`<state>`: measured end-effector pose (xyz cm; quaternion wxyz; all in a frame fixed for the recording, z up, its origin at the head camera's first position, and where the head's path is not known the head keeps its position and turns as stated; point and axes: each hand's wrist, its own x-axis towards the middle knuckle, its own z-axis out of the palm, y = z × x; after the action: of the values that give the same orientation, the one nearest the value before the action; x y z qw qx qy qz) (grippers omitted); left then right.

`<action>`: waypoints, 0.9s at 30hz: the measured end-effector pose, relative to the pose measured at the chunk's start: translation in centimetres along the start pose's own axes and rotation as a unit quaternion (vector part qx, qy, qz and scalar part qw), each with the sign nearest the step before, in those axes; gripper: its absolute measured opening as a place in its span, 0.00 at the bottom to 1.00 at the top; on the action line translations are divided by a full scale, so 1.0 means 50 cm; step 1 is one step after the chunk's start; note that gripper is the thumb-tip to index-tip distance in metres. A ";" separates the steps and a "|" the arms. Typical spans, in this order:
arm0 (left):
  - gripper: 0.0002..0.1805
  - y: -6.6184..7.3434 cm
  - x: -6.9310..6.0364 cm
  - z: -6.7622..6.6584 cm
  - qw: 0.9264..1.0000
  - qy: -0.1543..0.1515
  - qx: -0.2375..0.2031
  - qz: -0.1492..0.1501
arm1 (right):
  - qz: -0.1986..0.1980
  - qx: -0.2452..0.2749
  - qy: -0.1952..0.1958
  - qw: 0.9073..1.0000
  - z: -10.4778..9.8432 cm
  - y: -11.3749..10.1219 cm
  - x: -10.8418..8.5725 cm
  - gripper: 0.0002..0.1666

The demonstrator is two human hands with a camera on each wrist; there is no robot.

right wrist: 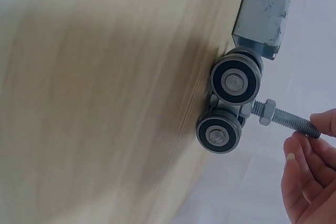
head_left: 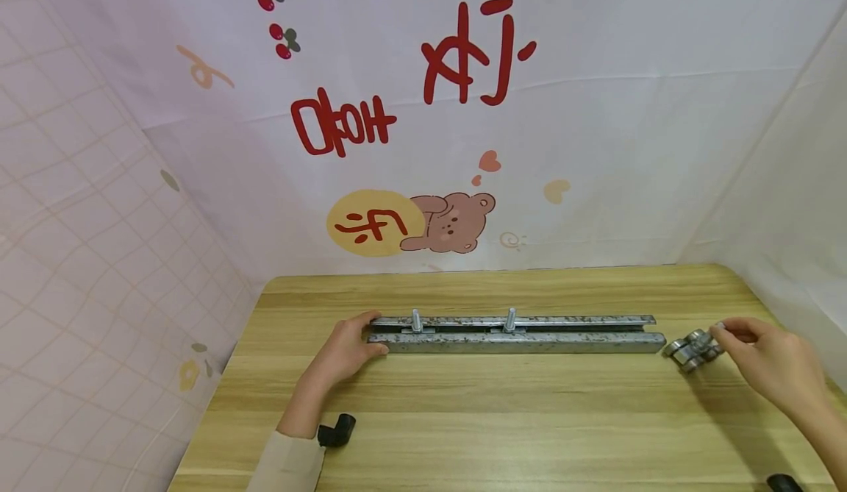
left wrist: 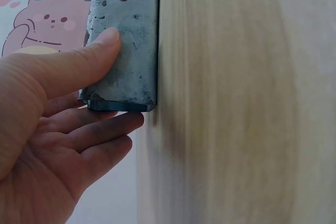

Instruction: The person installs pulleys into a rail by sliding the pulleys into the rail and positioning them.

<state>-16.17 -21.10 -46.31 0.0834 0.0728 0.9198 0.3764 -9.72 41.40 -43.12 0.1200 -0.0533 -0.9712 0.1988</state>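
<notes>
A grey metal C-shaped track (head_left: 529,343) lies across the wooden table, its slot facing up. Two threaded bolts (head_left: 510,320) stand up out of the slot. My left hand (head_left: 344,349) grips the track's left end, thumb on the near side; in the left wrist view the thumb (left wrist: 100,51) presses the speckled metal. Beyond the right end, my right hand (head_left: 774,359) pinches the tip of the bolt (right wrist: 289,119) on a roller trolley (head_left: 691,350). The trolley's wheels (right wrist: 234,81) sit by the track's open end; whether they touch it I cannot tell.
A black elbow-shaped piece (head_left: 339,431) is near my left sleeve, and another black piece (head_left: 784,482) shows at the lower right edge. Behind the wooden table (head_left: 503,418) hangs a white printed cloth (head_left: 595,124), with cloth at both sides too.
</notes>
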 end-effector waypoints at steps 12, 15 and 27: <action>0.39 -0.001 0.000 0.001 1.000 0.002 0.000 0.006 | -0.005 -0.001 -0.009 1.000 0.007 -0.001 0.020 0.26; 0.39 -0.002 0.000 0.001 1.000 0.003 0.001 0.005 | -0.008 -0.002 -0.007 1.000 0.009 -0.004 0.024 0.26; 0.38 0.000 0.000 0.000 1.000 0.002 0.002 0.004 | 0.005 0.001 -0.003 1.000 0.018 -0.017 0.039 0.26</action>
<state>-16.15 -21.12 -46.30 0.0793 0.0762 0.9204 0.3751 -11.89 40.59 -43.16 0.1167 -0.0571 -0.9710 0.2005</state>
